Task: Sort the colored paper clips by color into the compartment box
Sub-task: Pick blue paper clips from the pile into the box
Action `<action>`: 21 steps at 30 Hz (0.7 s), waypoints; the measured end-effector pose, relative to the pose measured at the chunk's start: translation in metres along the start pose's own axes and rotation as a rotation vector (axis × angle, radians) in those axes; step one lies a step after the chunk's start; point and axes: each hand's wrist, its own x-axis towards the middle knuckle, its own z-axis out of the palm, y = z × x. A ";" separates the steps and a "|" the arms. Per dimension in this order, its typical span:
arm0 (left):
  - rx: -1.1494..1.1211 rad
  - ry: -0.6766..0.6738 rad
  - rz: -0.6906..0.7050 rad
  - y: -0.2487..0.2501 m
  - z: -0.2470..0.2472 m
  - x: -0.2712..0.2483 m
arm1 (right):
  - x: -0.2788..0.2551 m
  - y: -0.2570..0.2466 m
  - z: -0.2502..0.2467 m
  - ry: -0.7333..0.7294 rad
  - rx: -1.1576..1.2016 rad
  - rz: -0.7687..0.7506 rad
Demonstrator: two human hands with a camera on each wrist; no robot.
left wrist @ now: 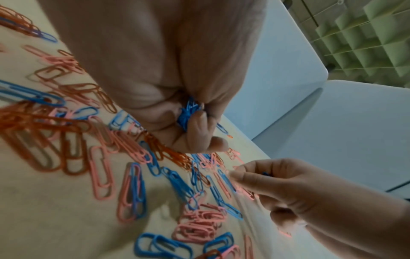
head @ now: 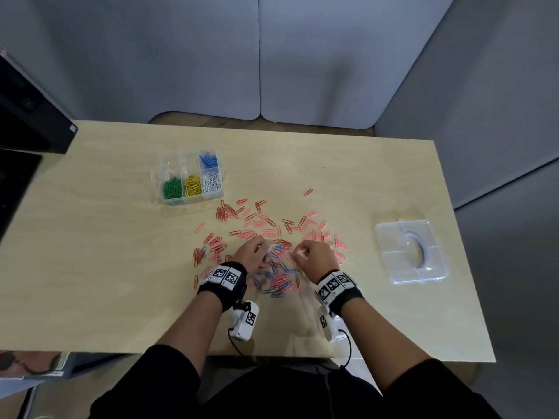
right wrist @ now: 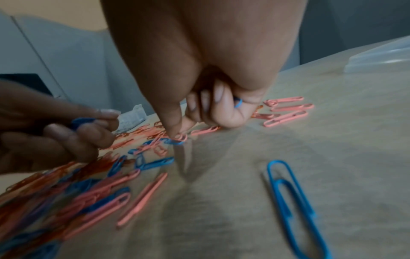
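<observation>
A spread of pink, orange and blue paper clips (head: 266, 234) lies mid-table. Beyond it to the left stands the clear compartment box (head: 160, 179) with green, yellow, white and blue clips in separate cells. My left hand (head: 252, 252) hovers over the pile with its fingers curled round a bunch of blue clips (left wrist: 187, 113). Beside it my right hand (head: 311, 254) is also curled, holding blue clips (right wrist: 237, 102) in its palm, while its thumb and forefinger touch down on a blue clip (right wrist: 175, 141) on the table.
The box's clear lid (head: 408, 252) lies at the right side of the table. A dark monitor (head: 30, 116) stands at the far left. A single blue clip (right wrist: 292, 201) lies apart near my right wrist. Grey partition panels close off the back.
</observation>
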 end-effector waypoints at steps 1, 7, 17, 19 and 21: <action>0.005 0.008 0.001 0.001 0.000 -0.004 | 0.001 0.001 -0.001 -0.014 0.008 -0.004; -0.016 0.068 0.038 -0.005 0.000 -0.011 | 0.005 0.016 -0.016 0.003 0.231 0.108; -0.291 0.127 -0.113 0.000 0.011 -0.009 | -0.001 -0.002 -0.010 -0.011 -0.039 -0.023; -0.287 0.174 -0.139 0.003 0.010 -0.009 | -0.001 -0.006 -0.001 -0.027 -0.092 -0.008; -0.237 0.203 -0.120 0.003 0.008 -0.009 | 0.000 -0.005 0.003 -0.040 -0.098 -0.015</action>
